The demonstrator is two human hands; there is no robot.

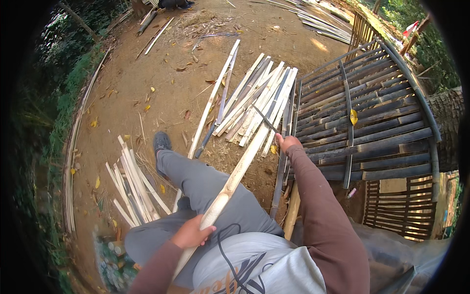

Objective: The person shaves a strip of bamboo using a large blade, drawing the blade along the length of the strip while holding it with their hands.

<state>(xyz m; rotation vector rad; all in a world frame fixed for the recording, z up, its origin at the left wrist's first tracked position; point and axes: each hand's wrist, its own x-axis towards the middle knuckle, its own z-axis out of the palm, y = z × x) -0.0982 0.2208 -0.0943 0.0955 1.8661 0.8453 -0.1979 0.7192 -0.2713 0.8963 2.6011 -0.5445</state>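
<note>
The person sits above a dirt ground [147, 78] with one leg in grey trousers stretched out and a dark shoe [161, 142] at its end. The left hand [192, 232] is closed around the thick near end of a long bamboo strip [240, 169], which slants up and away over the lap toward the right. The right hand [288, 142] is closed around the handle of a dark blade [265, 118], and the blade lies across the far part of the same strip. Just past the blade, a pile of pale split bamboo [254, 100] lies spread out on the ground. A smaller bunch of short pale strips [132, 183] lies on the left, next to the leg. On the right stands a panel of dark bamboo slats [372, 122], with a small yellow thing [353, 116] resting on it. More long strips [318, 22] lie far off at the top.
</note>
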